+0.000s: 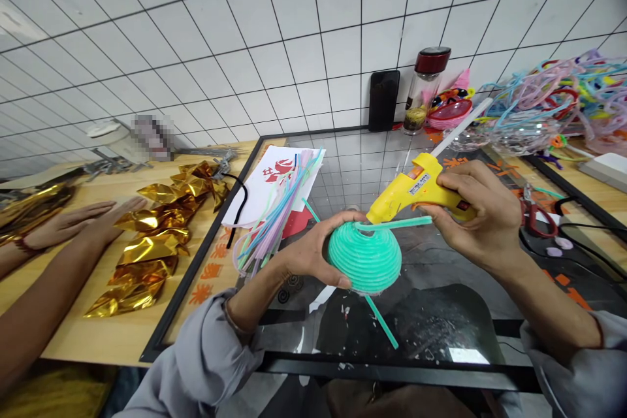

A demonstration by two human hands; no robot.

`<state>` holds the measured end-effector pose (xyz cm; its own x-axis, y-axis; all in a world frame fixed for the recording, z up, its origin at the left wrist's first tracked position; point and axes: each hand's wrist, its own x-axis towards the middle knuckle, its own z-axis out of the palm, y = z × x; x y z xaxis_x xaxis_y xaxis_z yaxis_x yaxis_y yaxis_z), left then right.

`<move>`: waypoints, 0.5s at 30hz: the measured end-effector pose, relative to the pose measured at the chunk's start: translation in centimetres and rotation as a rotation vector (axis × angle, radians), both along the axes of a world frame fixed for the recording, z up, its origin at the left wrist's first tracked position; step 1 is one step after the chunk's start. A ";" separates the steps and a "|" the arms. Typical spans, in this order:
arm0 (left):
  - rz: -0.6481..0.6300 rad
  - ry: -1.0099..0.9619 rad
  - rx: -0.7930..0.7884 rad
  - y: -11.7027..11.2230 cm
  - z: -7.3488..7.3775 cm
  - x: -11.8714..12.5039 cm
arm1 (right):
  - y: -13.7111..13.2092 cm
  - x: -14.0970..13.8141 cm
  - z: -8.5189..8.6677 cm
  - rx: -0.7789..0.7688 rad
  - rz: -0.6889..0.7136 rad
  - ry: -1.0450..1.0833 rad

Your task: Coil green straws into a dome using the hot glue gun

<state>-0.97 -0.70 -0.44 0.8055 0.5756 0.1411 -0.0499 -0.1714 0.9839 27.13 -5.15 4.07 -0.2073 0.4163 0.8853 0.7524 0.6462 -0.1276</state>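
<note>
My left hand [313, 253] is closed around a teal dome [366, 262] made of coiled plastic tube, held above the glass work surface [431, 320]. My right hand [477, 215] grips a yellow hot glue gun [416, 189], its nozzle touching the dome's top. A loose end of teal tube [396, 224] lies across the dome under my right fingers. Another teal tube piece [382, 321] pokes out below the dome.
A bundle of pastel tubes [274, 215] lies on white paper at the left. Gold foil pieces [157, 235] cover the wooden table, where another person's hands [73, 222] rest flat. A phone [383, 100], a jar [425, 88], tangled coloured tubing [548, 104] and red scissors [539, 215] sit behind and right.
</note>
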 end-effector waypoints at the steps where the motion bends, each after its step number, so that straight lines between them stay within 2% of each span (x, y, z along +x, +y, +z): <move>1: -0.003 0.004 -0.001 0.0 0.0 0.0 | 0.0 0.1 0.0 -0.012 0.002 0.001; 15: -0.032 0.017 0.025 0.2 0.1 0.1 | -0.1 0.6 0.2 -0.114 0.029 0.019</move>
